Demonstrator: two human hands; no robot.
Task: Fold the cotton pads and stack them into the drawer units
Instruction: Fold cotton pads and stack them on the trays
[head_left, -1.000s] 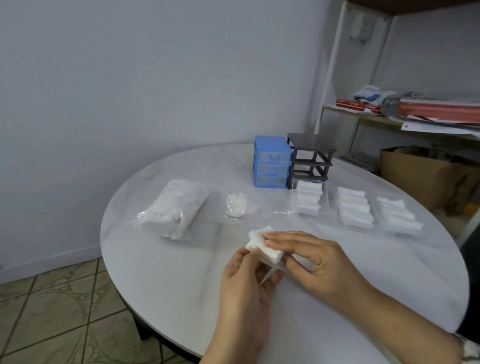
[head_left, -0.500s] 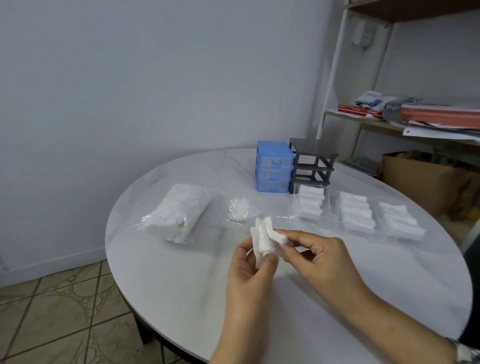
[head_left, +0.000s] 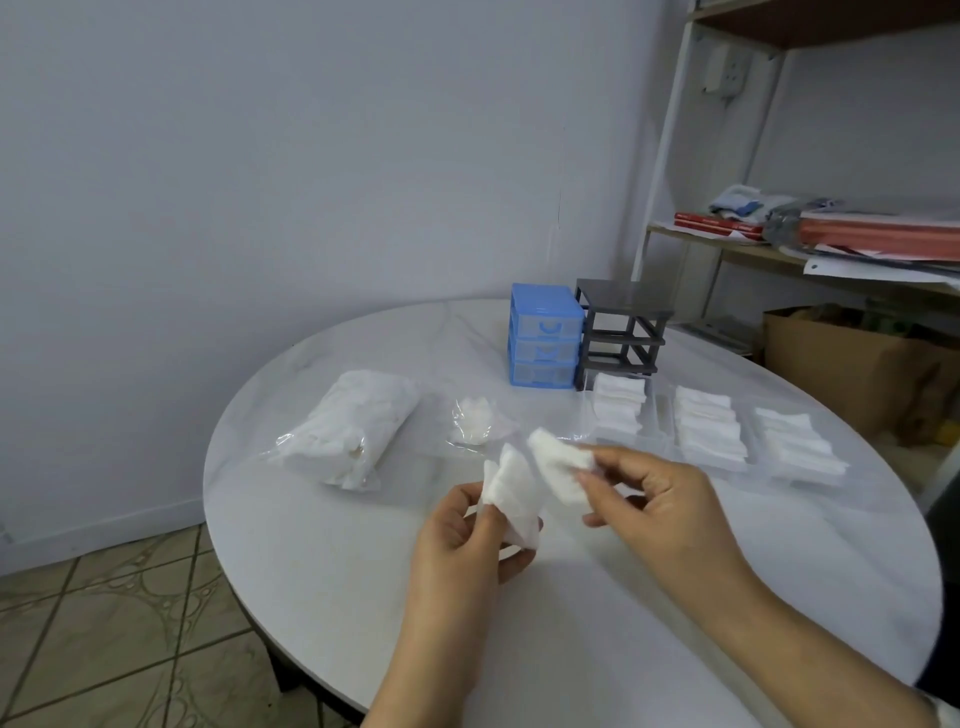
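Pale blank wall across the upper left of the frame, tiled floor (head_left: 104, 623) in the lower left, round white marble desk (head_left: 332, 561) filling the middle and right. Low centre, above the desk: left hand (head_left: 467, 540), grip closed in a pinch on a cotton pad (head_left: 511, 491) held upright, maybe more than one pad, layers hard to separate. Just right of it, apart by a narrow gap: right hand (head_left: 660, 499), thumb and forefinger pinching a second cotton pad (head_left: 558, 465), other fingers loosely curled; pad's right end hidden behind the fingertips. Both forearms cut off by the bottom edge. Centre left on the desk: full clear bag of pads (head_left: 358, 426), contents blurred into one white mass. Right of it, a small crumpled clear bag (head_left: 472, 426), contents unclear. Further back, near the desk's far edge: blue drawer unit (head_left: 543, 338), three drawers pushed in, touching or just beside a grey drawer frame (head_left: 621, 332) with open bays. In front of the frame, three clear trays of folded pads (head_left: 618, 410) (head_left: 709, 431) (head_left: 797, 449) in a row toward the right, tray walls barely visible. Right of the frame: shelving with papers (head_left: 857, 239), cut off, and a cardboard box (head_left: 852, 364) below. Open marble between the hands and the near rim, and between the hands and the bags.
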